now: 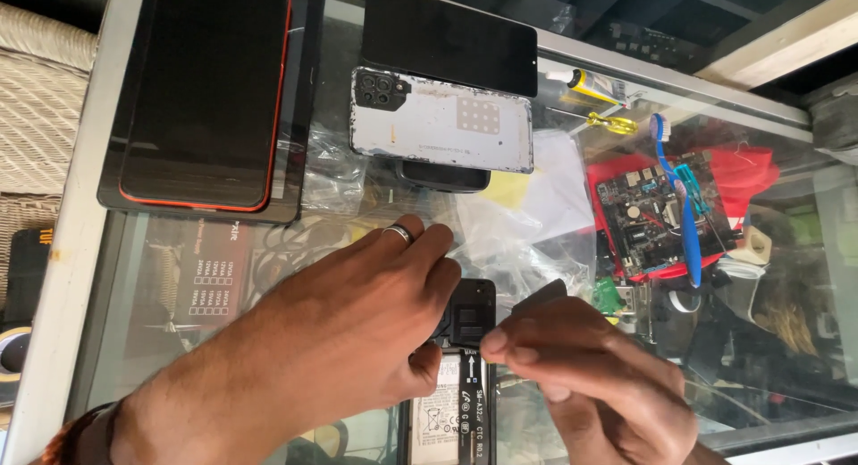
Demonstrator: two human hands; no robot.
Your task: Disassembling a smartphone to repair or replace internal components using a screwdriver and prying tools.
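Opened phone (465,376): black body, back cover off, battery and inner frame exposed; lies on the glass countertop (340,197) at lower centre of the frame, partly hidden by both hands.

Left hand (357,331): lower centre-left, palm down, fingers curled over the phone's left edge and upper part, pressing on it; a ring on one finger.

Right hand (590,367): lower centre-right, fingers pinched together at the phone's right edge near its top. A dark thin piece (541,295) shows above the knuckles; whether the hand grips it cannot be told.

Detached back cover (442,121): pale, worn, camera cluster at its left end; upper centre, well apart from the hands.

Dark phone (451,40): screen up, just above the back cover, top centre.

Tablet in red-edged case (206,89): upper left, resting on a larger black slab.

Blue toothbrush (684,201): right of centre, upright in the frame.

Yellow-handled screwdriver (612,122) and small glue tube (585,85): upper right.

Circuit board on red backing (661,215): right, seen beneath the glass.
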